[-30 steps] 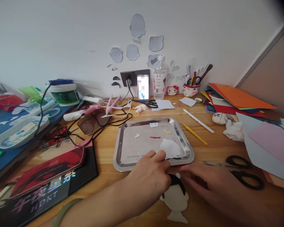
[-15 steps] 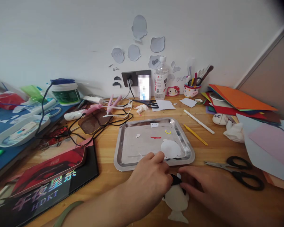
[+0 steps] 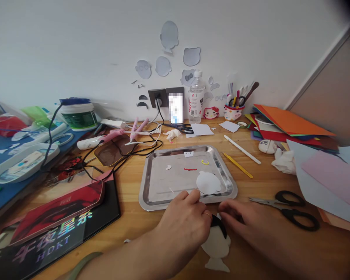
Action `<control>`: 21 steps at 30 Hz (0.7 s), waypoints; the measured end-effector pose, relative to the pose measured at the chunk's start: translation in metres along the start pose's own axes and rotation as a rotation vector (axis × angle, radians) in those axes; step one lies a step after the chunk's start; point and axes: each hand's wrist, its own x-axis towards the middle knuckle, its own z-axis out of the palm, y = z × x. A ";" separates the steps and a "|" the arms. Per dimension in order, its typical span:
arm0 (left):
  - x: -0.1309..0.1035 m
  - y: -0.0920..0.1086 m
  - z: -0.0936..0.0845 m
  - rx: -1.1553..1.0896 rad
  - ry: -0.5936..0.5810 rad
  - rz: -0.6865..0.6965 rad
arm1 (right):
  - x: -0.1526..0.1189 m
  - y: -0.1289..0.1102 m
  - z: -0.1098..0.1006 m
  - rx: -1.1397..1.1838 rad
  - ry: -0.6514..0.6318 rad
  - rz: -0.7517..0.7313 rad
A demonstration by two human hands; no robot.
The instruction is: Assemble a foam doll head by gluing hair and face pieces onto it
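Observation:
A cream paper head shape [image 3: 216, 245] lies on the table near the front edge, with a black paper piece [image 3: 218, 225] across its top. My left hand [image 3: 189, 217] has its fingers curled at the left side of the black piece; whatever its fingertips hold is hidden. At the right side of the black piece, my right hand [image 3: 242, 217] rests with its thumb and fingers bent, their tips close to the paper. Beyond them a metal tray [image 3: 160, 204] carries a white round paper shape [image 3: 208, 182], a red strip [image 3: 190, 169] and a yellow curl [image 3: 205, 162].
Black-handled scissors [image 3: 291, 210] lie right of my right hand. Yellow tweezers [image 3: 237, 165] and a white pen [image 3: 242, 149] are right of the tray. A black box [image 3: 105, 210] and tangled cables [image 3: 116, 167] lie left. Coloured sheets [image 3: 297, 120] fill the back right.
More of the black piece shows flat on the head shape now. My right hand's fingers have drawn a little closer together. The whole view has shifted slightly.

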 end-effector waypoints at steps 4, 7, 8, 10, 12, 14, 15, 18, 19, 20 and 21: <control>0.000 0.000 0.000 0.015 -0.004 -0.010 | 0.000 0.000 0.001 0.056 -0.042 0.000; 0.000 0.001 -0.002 0.033 -0.019 -0.020 | 0.001 -0.002 -0.001 0.055 -0.034 0.042; 0.000 0.002 -0.003 0.039 -0.025 -0.023 | 0.001 -0.003 -0.003 0.052 -0.029 0.063; -0.001 0.002 -0.003 0.045 -0.032 -0.025 | 0.000 -0.002 -0.009 0.046 -0.014 0.117; -0.001 0.003 -0.003 0.048 -0.033 -0.028 | -0.001 0.001 -0.014 0.024 0.004 0.164; -0.001 0.003 -0.002 0.043 -0.025 -0.025 | -0.003 0.008 -0.018 0.001 -0.005 0.187; -0.001 0.002 -0.001 0.037 -0.017 -0.022 | -0.003 0.012 -0.019 -0.006 -0.014 0.190; 0.000 0.002 -0.002 0.010 0.021 -0.014 | -0.005 0.021 -0.018 0.007 -0.025 0.188; 0.000 0.002 -0.003 -0.001 0.024 -0.012 | -0.005 0.021 -0.017 0.026 -0.023 0.191; 0.000 0.002 -0.004 -0.013 0.022 -0.009 | -0.006 0.021 -0.016 0.055 -0.023 0.197; 0.000 0.002 -0.004 -0.023 0.019 -0.007 | -0.005 0.019 -0.016 0.098 -0.029 0.208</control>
